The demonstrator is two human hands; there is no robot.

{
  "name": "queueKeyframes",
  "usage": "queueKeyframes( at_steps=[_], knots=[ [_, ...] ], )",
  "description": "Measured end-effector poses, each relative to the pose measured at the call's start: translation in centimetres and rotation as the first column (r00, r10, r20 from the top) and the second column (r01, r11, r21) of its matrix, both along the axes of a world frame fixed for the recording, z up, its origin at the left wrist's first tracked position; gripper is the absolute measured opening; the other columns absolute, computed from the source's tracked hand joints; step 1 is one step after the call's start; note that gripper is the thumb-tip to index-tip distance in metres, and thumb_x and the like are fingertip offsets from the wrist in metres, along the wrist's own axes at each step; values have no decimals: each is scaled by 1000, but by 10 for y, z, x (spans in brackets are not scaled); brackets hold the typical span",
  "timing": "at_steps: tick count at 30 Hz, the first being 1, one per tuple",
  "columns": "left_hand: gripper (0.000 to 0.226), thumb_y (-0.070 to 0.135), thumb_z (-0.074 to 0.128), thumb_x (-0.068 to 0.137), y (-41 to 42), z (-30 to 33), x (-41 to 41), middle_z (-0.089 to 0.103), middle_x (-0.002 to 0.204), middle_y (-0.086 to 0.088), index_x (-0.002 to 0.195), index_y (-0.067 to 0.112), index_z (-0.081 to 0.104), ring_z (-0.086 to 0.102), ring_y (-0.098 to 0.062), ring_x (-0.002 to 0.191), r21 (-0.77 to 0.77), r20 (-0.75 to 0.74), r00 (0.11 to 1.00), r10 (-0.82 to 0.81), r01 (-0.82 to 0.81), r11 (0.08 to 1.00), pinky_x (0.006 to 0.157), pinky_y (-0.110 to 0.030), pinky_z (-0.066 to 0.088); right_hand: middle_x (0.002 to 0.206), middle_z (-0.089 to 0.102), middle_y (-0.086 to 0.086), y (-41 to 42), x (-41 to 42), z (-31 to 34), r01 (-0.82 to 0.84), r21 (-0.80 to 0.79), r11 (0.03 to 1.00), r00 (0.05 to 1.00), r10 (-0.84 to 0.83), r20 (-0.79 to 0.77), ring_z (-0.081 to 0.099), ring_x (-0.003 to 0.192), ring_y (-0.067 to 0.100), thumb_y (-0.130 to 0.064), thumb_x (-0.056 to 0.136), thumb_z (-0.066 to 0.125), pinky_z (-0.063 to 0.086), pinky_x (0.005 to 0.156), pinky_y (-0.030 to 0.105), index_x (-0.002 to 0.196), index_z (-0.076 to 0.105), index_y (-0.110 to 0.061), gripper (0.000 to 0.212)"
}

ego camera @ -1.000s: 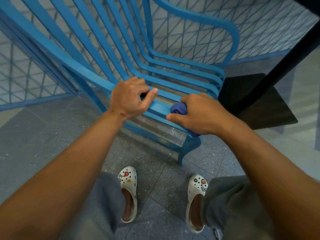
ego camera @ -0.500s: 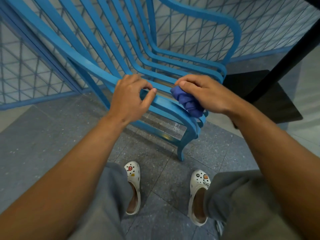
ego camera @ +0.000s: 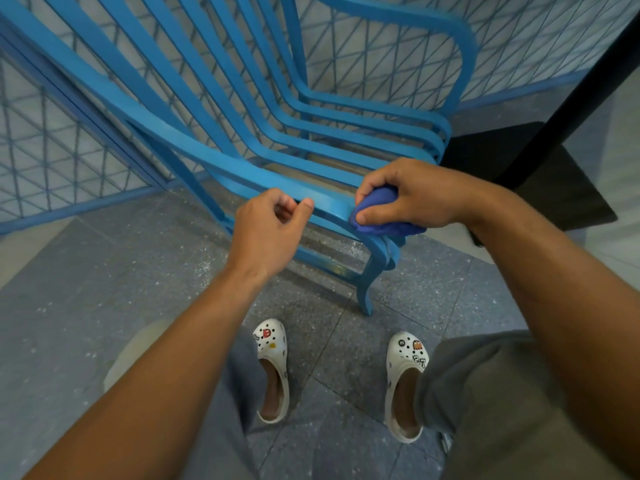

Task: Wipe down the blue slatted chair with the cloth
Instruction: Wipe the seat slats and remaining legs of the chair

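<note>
The floor [ego camera: 86,289] consists of grey speckled tiles. 2 white clogs [ego camera: 273,368] with small charms stand on it, near centre, below grey trouser legs [ego camera: 485,393]. A blue-framed wire mesh fence [ego camera: 52,150] runs along the far side. A black post [ego camera: 571,98] on a black base plate [ego camera: 554,188] stands at the far right.

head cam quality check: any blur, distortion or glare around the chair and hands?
Head view: strong wide-angle bowing, chair slats and fence lines curve toward the edges; mild softness at the borders and forearms; right hand, cloth and left hand reasonably sharp; light even and soft, no hard glare, faint sheen on the front slat.
</note>
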State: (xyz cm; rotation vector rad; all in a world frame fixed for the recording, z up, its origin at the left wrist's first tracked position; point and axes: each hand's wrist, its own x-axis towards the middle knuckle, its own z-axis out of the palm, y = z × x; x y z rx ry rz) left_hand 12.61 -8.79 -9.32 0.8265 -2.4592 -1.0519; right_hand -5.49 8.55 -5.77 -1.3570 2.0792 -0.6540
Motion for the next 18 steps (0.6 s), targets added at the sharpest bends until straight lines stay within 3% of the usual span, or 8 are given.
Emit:
queueKeyframes(
  at_steps=[4,6,8,11,15,18],
  knots=[
    [33,52,66,92,2,-4,-1,67,77,8,87,19,67,62,-4,69,124,45,996,78,-83,989,63,-20,46,92,71,-14,-33,17,-7,84,-195,977,993,-99,-70,64,86,-2,-48,90,73,54,73,23,99,73,-31,19],
    [39,54,69,88,3,-4,-3,71,84,6,101,18,62,69,-10,78,267,37,986,161,-165,949,71,-29,56,96,72,-13,-36,13,-5,88,-146,985,996,-88,7,67,89,0,-53,88,74,55,75,20,101,73,-32,25],
    [45,44,73,89,3,-1,-7,71,85,4,116,18,48,73,-16,83,454,-4,968,249,-221,863,82,-42,61,102,74,-10,-28,4,-6,77,-41,996,989,-71,127,69,93,5,-60,83,73,57,82,24,106,74,-32,36],
    [44,18,70,95,-5,4,-17,73,94,-2,127,18,40,76,-19,88,673,-115,927,357,-192,714,78,-39,64,103,76,-3,-20,-2,-14,57,38,998,963,-65,260,71,94,14,-62,82,68,56,88,34,108,74,-28,44],
    [63,11,66,97,-17,-3,-24,72,109,-14,149,14,30,76,-20,92,726,-147,919,367,-152,671,75,-31,62,89,71,9,-28,-2,-17,74,64,995,937,-92,338,63,78,13,-54,83,72,51,78,35,101,73,-14,45],
    [69,11,64,98,-20,-7,-20,72,109,-14,153,12,24,76,-20,92,727,-163,927,337,-118,676,76,-30,62,78,63,1,-30,2,-17,73,52,996,929,-87,360,57,71,11,-43,89,74,46,70,31,91,68,-9,35]
  ],
)
